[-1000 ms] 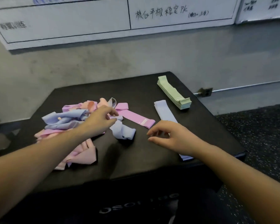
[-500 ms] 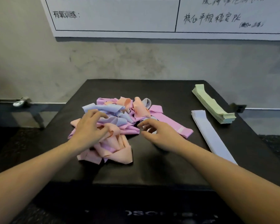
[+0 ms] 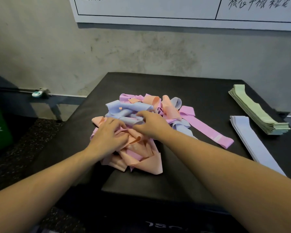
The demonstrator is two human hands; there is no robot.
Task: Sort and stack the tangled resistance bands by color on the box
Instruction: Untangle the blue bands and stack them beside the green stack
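Matt cloth bands (image 3: 138, 128) on a matt black box (image 3: 188, 91); rough concrete wall (image 3: 141, 51).

The light here is dim and soft, with no hard glare anywhere. My forearms throw faint, diffuse shadows onto the black box (image 3: 200, 91), and the tangled bands (image 3: 141, 128) cast a small dark rim beneath their near edge. The whiteboard (image 3: 158, 10) is the brightest patch, slightly washed out. The wide lens bends the straight lines near the borders, and my arms swell at the bottom corners. Detail is soft throughout, with a smeared, compressed look on the wall (image 3: 141, 52).
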